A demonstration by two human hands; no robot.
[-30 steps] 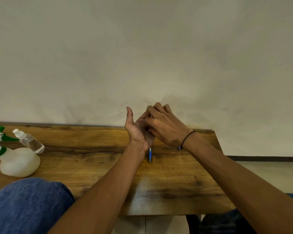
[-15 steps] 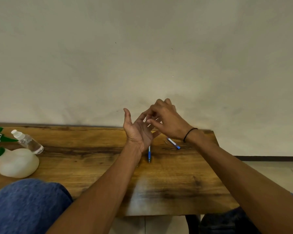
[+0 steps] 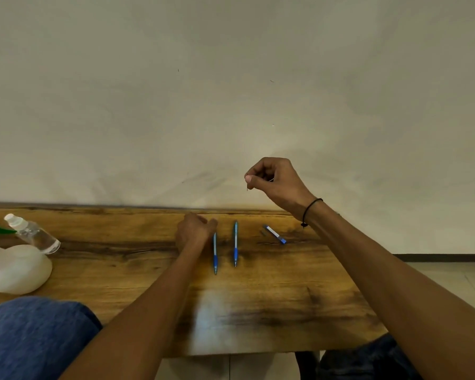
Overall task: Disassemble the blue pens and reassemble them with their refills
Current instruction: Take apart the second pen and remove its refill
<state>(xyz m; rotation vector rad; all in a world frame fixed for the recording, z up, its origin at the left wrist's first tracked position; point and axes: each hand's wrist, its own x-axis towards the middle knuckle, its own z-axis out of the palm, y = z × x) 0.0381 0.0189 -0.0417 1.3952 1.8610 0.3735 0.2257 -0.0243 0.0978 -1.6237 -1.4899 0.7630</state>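
Two blue pens lie side by side on the wooden table (image 3: 272,303), the left pen (image 3: 215,253) and the right pen (image 3: 235,244), both pointing toward me. My left hand (image 3: 194,231) rests knuckles-up on the table just left of the left pen's far end, thumb close to it; its fingers are hidden. My right hand (image 3: 274,182) is raised above the table's far edge and pinches a thin dark refill (image 3: 247,187) that hangs down from thumb and forefinger. A small blue-and-white refill case (image 3: 276,234) lies to the right of the pens.
At the far left stand a white spray bottle (image 3: 17,270) with green parts and a small clear bottle (image 3: 35,234) lying tilted. My blue-clad knee (image 3: 33,338) covers the table's near left corner. A plain wall rises behind the table.
My hands have come apart. The left hand dropped to the table beside the pens, and the right hand rose with the thin refill. Two pens now show on the table.
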